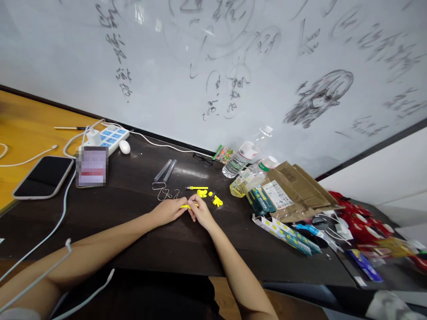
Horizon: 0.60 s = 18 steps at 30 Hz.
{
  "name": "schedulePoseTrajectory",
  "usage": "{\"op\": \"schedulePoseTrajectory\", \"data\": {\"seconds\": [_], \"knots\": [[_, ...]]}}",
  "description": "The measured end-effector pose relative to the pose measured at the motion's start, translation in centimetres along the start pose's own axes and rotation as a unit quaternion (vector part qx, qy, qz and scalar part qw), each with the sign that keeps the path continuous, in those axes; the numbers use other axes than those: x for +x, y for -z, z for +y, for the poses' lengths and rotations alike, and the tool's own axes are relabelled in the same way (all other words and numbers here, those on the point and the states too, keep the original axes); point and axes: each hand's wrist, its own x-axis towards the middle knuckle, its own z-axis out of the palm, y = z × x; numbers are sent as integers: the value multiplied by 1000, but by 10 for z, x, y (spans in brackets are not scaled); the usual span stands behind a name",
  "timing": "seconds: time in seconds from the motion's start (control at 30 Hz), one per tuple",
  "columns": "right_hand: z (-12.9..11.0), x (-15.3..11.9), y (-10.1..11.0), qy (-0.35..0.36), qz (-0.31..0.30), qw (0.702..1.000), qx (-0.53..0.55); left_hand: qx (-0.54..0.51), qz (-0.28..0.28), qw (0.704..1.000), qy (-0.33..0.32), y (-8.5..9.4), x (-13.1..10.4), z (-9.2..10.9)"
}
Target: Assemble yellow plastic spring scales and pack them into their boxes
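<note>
My left hand (pixel 167 210) and my right hand (pixel 200 212) meet over the dark table, fingers closed on a slim yellow plastic piece (pixel 184 206). Fingers cover much of it, so its full shape is hidden. Just beyond my right hand lie a yellow rod with a dark metallic end (pixel 198 187), a chunky yellow plastic part (pixel 202 193) and a tiny round yellow piece (pixel 210 194). Another yellow plastic part (pixel 217 201) sits to their right. Past my left hand are bent thin wires (pixel 163 193) and two clear tubes (pixel 170 171) side by side.
To the left are a phone (pixel 44 177), a blurred-out upright object (pixel 96 168), a power strip (pixel 115 135) and white cables. Eyeglasses (pixel 203 159) and bottles (pixel 239 159) stand near the whiteboard. At right, a cardboard package (pixel 293 191) and an opened patterned box (pixel 287 234) lie among clutter.
</note>
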Motion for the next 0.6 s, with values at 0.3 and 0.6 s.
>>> {"op": "schedulePoseTrajectory", "data": {"seconds": [0.3,0.6], "knots": [[-6,-1,9,7,-15,999,32,-32,9,998,49,4,0,3],[-3,0,13,17,-33,999,30,-93,14,995,35,5,0,4]]}}
